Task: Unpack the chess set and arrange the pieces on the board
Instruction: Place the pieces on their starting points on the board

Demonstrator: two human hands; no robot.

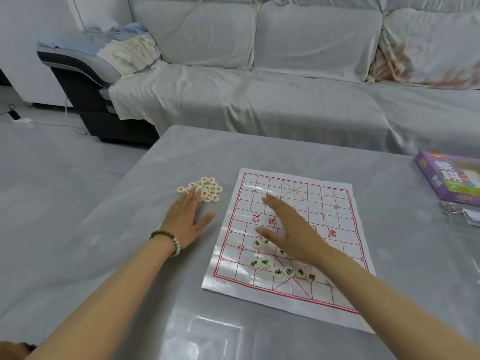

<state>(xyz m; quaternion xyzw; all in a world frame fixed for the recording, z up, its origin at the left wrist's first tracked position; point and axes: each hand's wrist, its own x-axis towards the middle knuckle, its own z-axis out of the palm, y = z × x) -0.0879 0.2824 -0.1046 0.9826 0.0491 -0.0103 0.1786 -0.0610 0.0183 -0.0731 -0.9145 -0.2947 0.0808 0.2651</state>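
A white paper chess board (324,203) with a red grid lies on the grey table. Several cream round pieces with black characters (265,263) sit on its near half, some hidden under my right arm. A pile of cream pieces with red characters (207,187) lies on the table left of the board. My left hand (185,220), with a bead bracelet at the wrist, lies flat with straight fingers whose tips touch the near edge of that pile. My right hand (288,229) is stretched flat and open over the board's middle, holding nothing.
The purple chess set box (449,178) lies at the table's right edge, with a key ring and a small card (457,214) just in front of it. A grey covered sofa (285,87) stands right behind the table. The table's left edge drops to the floor.
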